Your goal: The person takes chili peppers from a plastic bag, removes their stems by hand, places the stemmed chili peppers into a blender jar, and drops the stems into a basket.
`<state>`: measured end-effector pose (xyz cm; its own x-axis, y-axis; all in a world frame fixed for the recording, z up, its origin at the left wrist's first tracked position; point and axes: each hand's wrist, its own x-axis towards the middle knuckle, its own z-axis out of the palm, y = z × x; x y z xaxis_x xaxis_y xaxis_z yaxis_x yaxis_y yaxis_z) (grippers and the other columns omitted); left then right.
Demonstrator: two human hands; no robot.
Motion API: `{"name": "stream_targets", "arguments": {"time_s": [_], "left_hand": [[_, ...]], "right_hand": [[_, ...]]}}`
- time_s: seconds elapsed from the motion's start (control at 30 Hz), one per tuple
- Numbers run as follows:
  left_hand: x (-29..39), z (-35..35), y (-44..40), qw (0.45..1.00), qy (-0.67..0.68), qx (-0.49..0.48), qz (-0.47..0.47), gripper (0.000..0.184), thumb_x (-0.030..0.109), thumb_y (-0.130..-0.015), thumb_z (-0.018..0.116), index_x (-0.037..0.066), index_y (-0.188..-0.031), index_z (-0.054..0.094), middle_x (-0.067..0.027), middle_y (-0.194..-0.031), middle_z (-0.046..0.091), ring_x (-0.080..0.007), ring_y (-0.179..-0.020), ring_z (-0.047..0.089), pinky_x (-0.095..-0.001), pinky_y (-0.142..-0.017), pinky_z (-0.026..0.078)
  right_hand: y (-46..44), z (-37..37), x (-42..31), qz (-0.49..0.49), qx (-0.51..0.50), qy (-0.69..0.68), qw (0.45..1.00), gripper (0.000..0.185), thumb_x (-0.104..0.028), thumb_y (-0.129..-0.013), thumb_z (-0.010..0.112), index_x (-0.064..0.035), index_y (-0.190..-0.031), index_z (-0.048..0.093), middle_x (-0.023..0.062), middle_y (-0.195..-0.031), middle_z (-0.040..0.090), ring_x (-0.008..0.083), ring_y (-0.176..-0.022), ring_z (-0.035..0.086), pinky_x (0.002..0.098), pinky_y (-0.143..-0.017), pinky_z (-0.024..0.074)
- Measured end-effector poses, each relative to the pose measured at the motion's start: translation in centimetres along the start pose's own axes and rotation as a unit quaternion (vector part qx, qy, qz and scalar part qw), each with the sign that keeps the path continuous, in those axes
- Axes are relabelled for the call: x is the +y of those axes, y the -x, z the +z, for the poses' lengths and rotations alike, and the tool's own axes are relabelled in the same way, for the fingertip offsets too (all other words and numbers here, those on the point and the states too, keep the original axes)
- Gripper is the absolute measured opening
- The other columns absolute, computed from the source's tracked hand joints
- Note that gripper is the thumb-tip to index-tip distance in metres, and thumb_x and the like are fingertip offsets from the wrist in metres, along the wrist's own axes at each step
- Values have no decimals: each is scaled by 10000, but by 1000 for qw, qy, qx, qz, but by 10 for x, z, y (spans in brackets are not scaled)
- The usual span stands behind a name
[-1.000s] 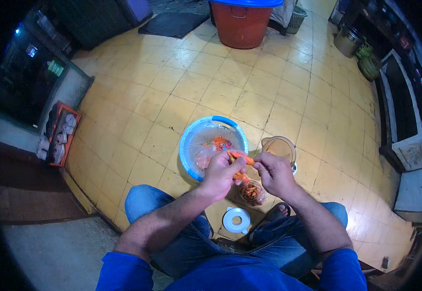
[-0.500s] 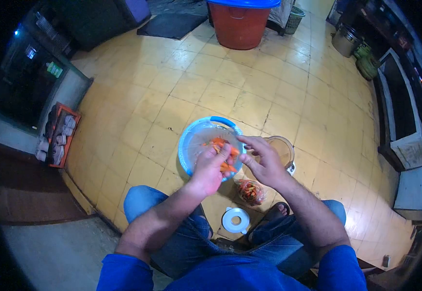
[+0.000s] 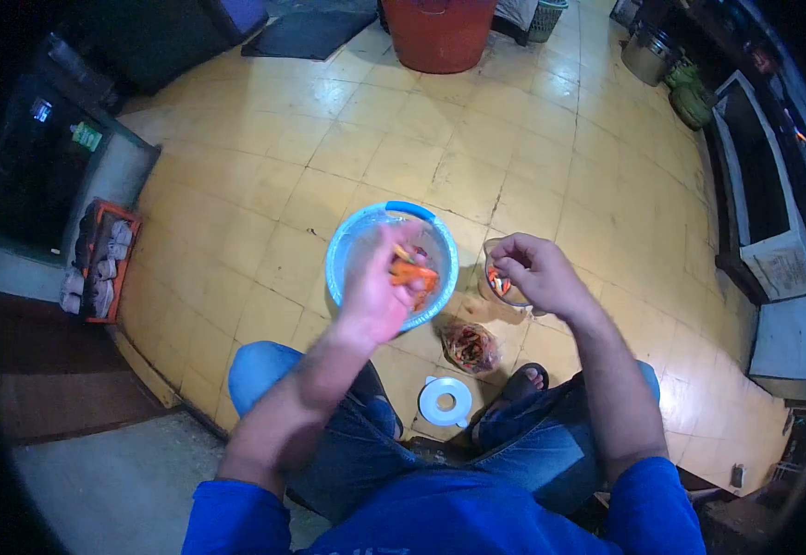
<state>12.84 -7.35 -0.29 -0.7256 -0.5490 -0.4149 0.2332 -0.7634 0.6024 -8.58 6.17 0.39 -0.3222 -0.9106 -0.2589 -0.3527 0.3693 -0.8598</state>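
Over a light-blue basin [image 3: 336, 289], my left hand [image 3: 380, 287] is closed around several orange chilies [image 3: 412, 274]; motion blurs its fingers. More orange pieces show in the basin below the hand. To the right, my right hand [image 3: 537, 271] is at the mouth of a clear jar [image 3: 485, 289], thumb and fingers pinched together. What they pinch, if anything, is hidden. Red and whitish pieces [image 3: 499, 281] show inside the jar, partly covered by the hand. A clear plastic bag of red and orange chilies [image 3: 471, 347] lies on the floor between basin and jar, nearer my feet.
A white ring-shaped lid [image 3: 429, 403] lies on the tiled floor [image 3: 403, 157] between my feet. Farther off stand a large red tub [image 3: 440, 37], a green gas cylinder [image 3: 690, 104] and a metal pot [image 3: 650, 55]. An orange rack with shoes [image 3: 124, 268] is at left.
My right hand has moved right, away from my left hand, to the jar's mouth, and its fingers have come together. My left hand still holds chilies over the basin. The view has shifted slightly.
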Motion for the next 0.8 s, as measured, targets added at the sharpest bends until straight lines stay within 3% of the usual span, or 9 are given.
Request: {"name": "stream_targets", "arguments": {"time_s": [0.13, 0.2, 0.37, 0.43, 0.47, 0.57, 0.63, 0.7, 0.8], "left_hand": [[36, 6, 20, 996, 36, 45, 72, 494, 482, -1000, 436, 85, -1281, 525, 7, -907, 582, -96, -788, 591, -232, -560, 459], [37, 3, 23, 996, 43, 37, 71, 512, 490, -997, 432, 86, -1301, 508, 14, -908, 580, -94, -790, 591, -228, -561, 458], [37, -6, 19, 995, 48, 21, 82, 514, 481, -1004, 415, 68, -1298, 502, 16, -942, 590, -87, -805, 578, -221, -562, 460], [37, -7, 21, 996, 41, 23, 78, 513, 477, -1007, 411, 66, -1300, 501, 17, -935, 583, -85, -808, 574, -221, -565, 461], [38, -6, 23, 996, 27, 27, 79, 511, 473, -1010, 406, 63, -1301, 499, 18, -929, 577, -83, -812, 569, -221, -568, 461], [41, 4, 31, 996, 19, 47, 79, 514, 471, -1021, 377, 60, -1306, 496, 16, -912, 564, -79, -786, 554, -217, -575, 461], [43, 10, 33, 995, 13, 50, 82, 516, 470, -1026, 360, 59, -1308, 493, 13, -925, 558, -77, -778, 547, -215, -579, 464], [45, 13, 33, 994, 3, 55, 92, 519, 469, -1032, 343, 57, -1310, 491, 11, -939, 553, -76, -771, 540, -213, -583, 466], [45, 12, 30, 993, -39, 62, 90, 528, 471, -1035, 329, 52, -1314, 486, 12, -956, 526, -72, -785, 522, -206, -588, 469]], "right_hand": [[2, -4, 25, 24, -215, 146, 965, 194, -116, -893, 567, 23, -998, 653, 101, -850, 690, 176, -795, 655, 340, -748, 522], [-5, 30, 60, -19, -360, 256, 897, 265, -187, -816, 558, 9, -941, 686, 193, -928, 699, 336, -827, 673, 426, -748, 516], [-3, 87, 187, 228, -469, 322, 790, 319, -185, -751, 616, 2, -1005, 665, 201, -943, 697, 312, -746, 666, 415, -712, 531], [-5, 92, 360, 119, -559, 475, 670, 452, -143, -746, 610, 10, -1170, 591, 245, -992, 677, 348, -812, 673, 414, -761, 542], [0, 87, 363, 40, -590, 524, 613, 531, -123, -743, 607, 14, -1253, 554, 267, -1016, 667, 367, -845, 676, 414, -786, 548], [24, 85, 336, 249, -247, 435, 829, 589, -147, -759, 619, 38, -1300, 477, 285, -1024, 648, 375, -940, 662, 446, -831, 524], [25, 99, 317, 165, -122, 440, 874, 445, -166, -785, 604, -20, -1202, 552, 251, -1025, 659, 375, -932, 663, 459, -837, 513], [19, 116, 303, 173, 76, 271, 944, 338, -169, -804, 588, -52, -1120, 602, 232, -1064, 650, 389, -963, 642, 497, -892, 479], [-3, 142, 372, 73, -24, 424, 902, 369, -186, -800, 584, 13, -1110, 555, 260, -983, 624, 407, -935, 609, 468, -853, 488]]}}
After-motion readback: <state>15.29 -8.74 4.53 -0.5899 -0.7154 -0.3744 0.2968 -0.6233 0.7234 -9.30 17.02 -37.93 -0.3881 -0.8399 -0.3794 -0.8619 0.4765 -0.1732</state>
